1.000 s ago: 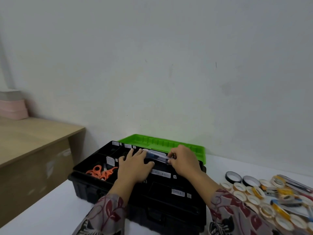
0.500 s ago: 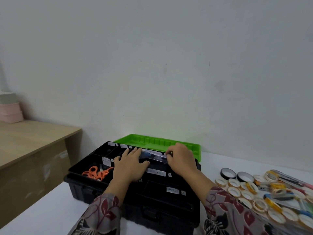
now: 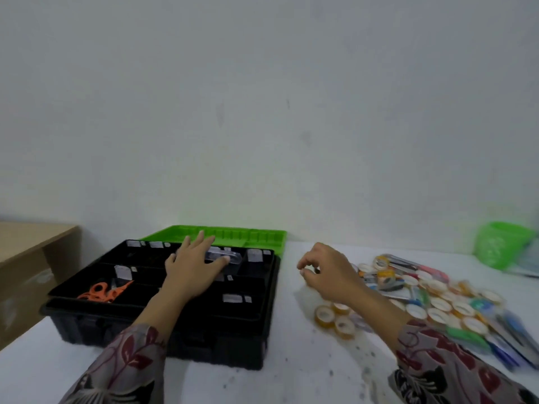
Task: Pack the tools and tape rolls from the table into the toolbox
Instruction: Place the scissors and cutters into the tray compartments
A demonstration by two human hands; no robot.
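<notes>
Black plastic toolbox [image 3: 163, 322] is sitting lower left on the white worktop [image 3: 306, 368]; left hand [image 3: 194, 265] is lying open, steadying a clear plastic case [image 3: 224, 255], while the right hand [image 3: 326, 272], half-curled and empty, is reaching toward tape rolls [image 3: 437, 304] at right.

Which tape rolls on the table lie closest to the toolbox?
The three amber tape rolls clustered under the right forearm. They sit apart from the main pile, on its toolbox side.

White labels [image 3: 234, 298] on toolbox [image 3: 163, 325] dividers, all too blurred.
</notes>
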